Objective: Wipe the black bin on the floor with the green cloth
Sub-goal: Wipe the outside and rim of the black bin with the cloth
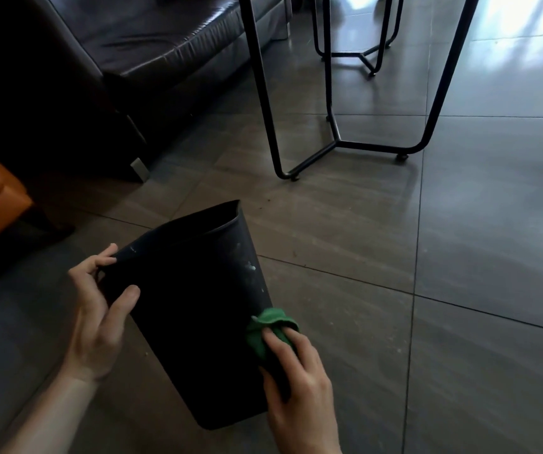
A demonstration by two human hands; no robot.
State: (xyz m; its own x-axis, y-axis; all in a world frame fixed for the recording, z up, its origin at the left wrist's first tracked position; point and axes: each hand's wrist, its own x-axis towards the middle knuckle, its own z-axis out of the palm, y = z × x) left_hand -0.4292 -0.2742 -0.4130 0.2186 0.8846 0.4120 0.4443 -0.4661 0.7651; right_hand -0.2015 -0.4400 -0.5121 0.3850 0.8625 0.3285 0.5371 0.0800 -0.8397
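Right hand (299,368) pinches green cloth (268,326) against tilted black bin (194,309) (left hand (99,309) grips rim); wiping underway, upward toward pale smudges (250,267) seems next.

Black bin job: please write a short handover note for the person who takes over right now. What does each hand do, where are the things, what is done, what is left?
Left hand: grips the black bin at its rim, tilting it, with its opening facing away.
Right hand: presses the green cloth against the bin's right outer side, low down.
Bin: base on the tiled floor, near the dark sofa and the metal table legs.
Done: wiping is under way.
Left: pale spots show higher on the right side; the inside is not visible.
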